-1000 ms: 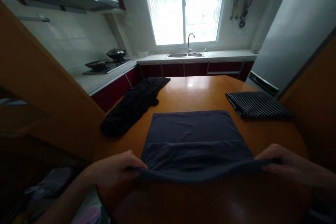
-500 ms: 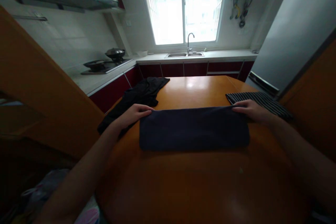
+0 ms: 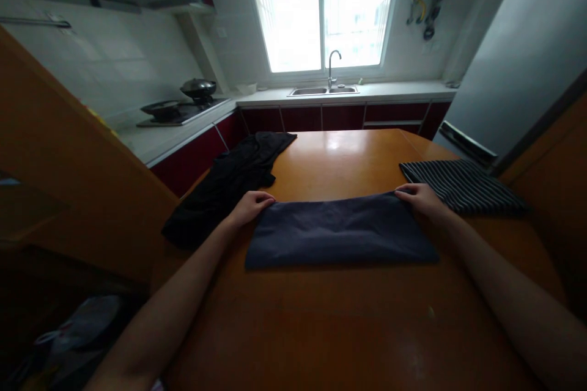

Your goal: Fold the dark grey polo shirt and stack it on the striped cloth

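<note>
A dark grey-blue cloth (image 3: 339, 232) lies folded into a wide strip on the orange wooden table (image 3: 348, 330). My left hand (image 3: 250, 206) pinches its far left corner. At the far right corner my right hand (image 3: 419, 198) grips the cloth the same way. Both arms reach forward across the table.
A crumpled black garment (image 3: 229, 186) lies on the table's left side, just behind my left hand. A folded black-and-white striped cloth (image 3: 463, 186) sits at the right. Beyond are a stove with pans (image 3: 181, 104), a sink under the window (image 3: 323, 90) and a grey fridge (image 3: 513, 61).
Both hands carried the near edge of the cloth forward over its far edge, folding it in half. Since half a second ago the hands have stayed at the far corners.
</note>
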{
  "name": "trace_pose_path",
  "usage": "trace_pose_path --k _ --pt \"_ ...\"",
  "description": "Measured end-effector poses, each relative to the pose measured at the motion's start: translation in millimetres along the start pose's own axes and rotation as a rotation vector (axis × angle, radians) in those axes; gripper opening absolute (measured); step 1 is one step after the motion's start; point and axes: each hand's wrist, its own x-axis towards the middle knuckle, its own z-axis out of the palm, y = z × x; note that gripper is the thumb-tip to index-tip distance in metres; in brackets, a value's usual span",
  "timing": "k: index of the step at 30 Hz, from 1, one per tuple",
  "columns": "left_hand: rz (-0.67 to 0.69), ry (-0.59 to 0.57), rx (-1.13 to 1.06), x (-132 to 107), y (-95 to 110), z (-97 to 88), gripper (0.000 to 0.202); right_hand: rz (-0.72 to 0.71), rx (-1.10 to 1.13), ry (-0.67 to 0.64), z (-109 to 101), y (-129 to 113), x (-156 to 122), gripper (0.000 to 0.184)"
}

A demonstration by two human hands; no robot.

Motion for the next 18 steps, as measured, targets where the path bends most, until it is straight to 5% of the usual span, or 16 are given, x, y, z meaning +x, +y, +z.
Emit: trace_pose_path --k 7,12,15,18 --pt "0.048 0.043 0.129 0 -7 7.1 0.044 -0.045 -0.122 0.125 10 7 0 0.028" --pt "0.104 0.164 0.410 -6 26 12.5 0.040 -0.201 -0.387 0.293 27 -16 -8 0.037" --pt "0.236 0.140 0.459 -16 70 43.3 0.047 -0.364 -0.411 0.309 54 -53 -31 0.045" --pt "0.336 0.013 0.487 -31 111 94.9 0.052 -0.519 -0.409 0.078 97 -86 -66 0.050"
